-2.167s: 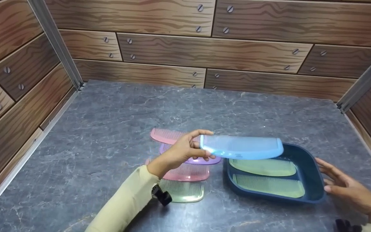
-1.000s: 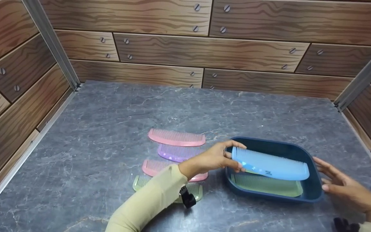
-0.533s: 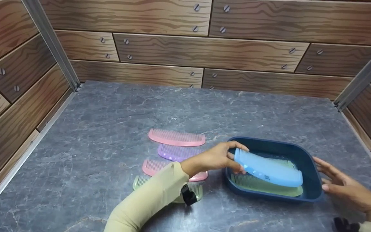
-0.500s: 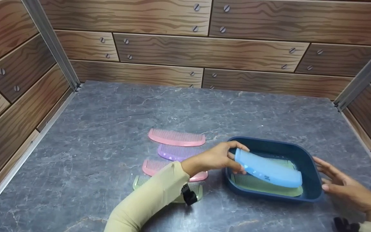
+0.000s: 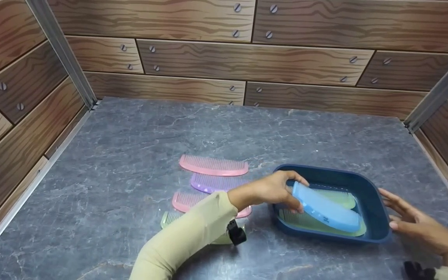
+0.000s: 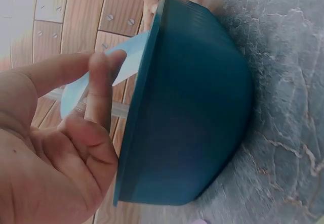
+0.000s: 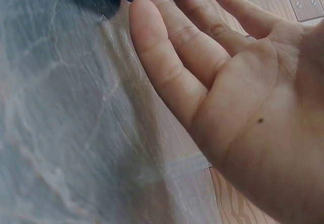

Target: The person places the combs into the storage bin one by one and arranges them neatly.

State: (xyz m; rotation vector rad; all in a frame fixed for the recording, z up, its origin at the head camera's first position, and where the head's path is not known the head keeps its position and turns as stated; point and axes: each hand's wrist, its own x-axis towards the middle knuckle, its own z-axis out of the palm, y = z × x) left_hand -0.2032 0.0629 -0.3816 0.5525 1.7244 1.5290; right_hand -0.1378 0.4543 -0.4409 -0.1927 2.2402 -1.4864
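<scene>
My left hand (image 5: pixel 272 190) pinches one end of a blue comb (image 5: pixel 329 210) between thumb and fingers. The comb slants down inside a dark blue plastic tub (image 5: pixel 377 217), its far end low over two light green combs: the rear one (image 5: pixel 342 198) and the front one (image 5: pixel 298 219). In the left wrist view the comb (image 6: pixel 132 49) shows behind the fingers, past the tub's outer wall (image 6: pixel 187 107). My right hand (image 5: pixel 422 229) touches the tub's right side with extended fingers. In the right wrist view that hand (image 7: pixel 228 92) has its palm showing and fingertips against the tub.
Left of the tub lies a column of combs on the grey marbled table (image 5: pixel 130 155): a pink comb (image 5: pixel 214 166), a purple comb (image 5: pixel 212 182), another pink comb (image 5: pixel 185 200) and a green comb (image 5: pixel 169 218). My left forearm covers part of them. Wood-patterned walls (image 5: pixel 193 58) enclose the table.
My left hand has carried the blue comb rightward from above the tub's left edge and lowered it, tilting its far end down toward the front green comb. The right hand stays at the tub.
</scene>
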